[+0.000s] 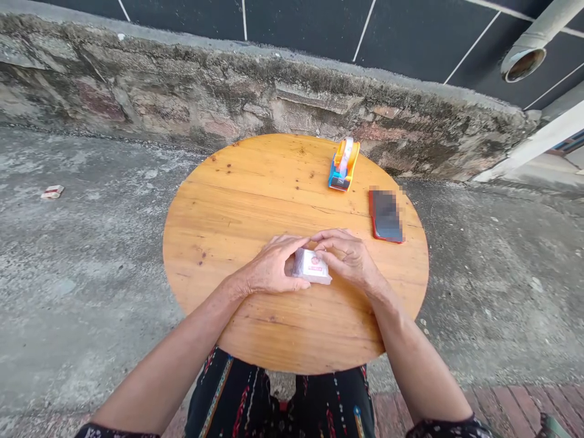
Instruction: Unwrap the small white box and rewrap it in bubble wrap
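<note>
A small white box with red print point(314, 265), in a clear plastic wrapper, lies on the round wooden table point(255, 201) in front of me. My left hand point(274, 266) grips it from the left, with the thumb along its near edge and the fingers curving round its far side. From the right, my right hand point(348, 258) has its thumb and index finger pinched at the box's upper right corner. The other right fingers curl above and hide part of the far edge.
A blue and yellow tape dispenser point(343, 165) with a roll stands at the table's far right. Nearer, a phone in a red case point(385, 214) lies flat. Behind runs a low stone wall point(205, 100). A crumpled packet point(52, 192) is on the concrete ground at left.
</note>
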### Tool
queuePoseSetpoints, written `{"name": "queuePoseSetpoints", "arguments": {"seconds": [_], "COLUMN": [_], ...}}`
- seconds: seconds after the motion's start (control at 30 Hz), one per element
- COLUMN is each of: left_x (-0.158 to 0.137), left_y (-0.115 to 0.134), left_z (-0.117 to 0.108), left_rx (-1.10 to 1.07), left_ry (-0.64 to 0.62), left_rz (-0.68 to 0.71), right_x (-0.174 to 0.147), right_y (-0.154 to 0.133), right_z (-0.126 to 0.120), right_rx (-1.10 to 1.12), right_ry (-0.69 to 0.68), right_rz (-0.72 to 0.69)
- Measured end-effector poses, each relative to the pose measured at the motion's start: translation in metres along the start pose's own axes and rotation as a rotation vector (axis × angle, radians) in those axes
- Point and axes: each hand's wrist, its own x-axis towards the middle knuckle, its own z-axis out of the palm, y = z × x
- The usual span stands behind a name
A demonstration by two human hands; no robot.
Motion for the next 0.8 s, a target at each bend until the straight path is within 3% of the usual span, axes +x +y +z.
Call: {"name": "queuePoseSetpoints", "arguments": {"seconds": [0.43,0.8], "left_x": [0.001,0.001], "left_y": [0.001,0.006], "left_z": [0.003,0.008], "left_rx": [-0.007,-0.085], "left_ry": [0.053,0.114], "left_rz": [0.021,-0.008], "right_x": [0.000,-0.002], "right_y": [0.003,0.000], "right_z": [0.008,0.006], "right_rx": [0.079,0.141], "right_ry": [0.040,0.089], "right_rz": [0.125,0.119]}}
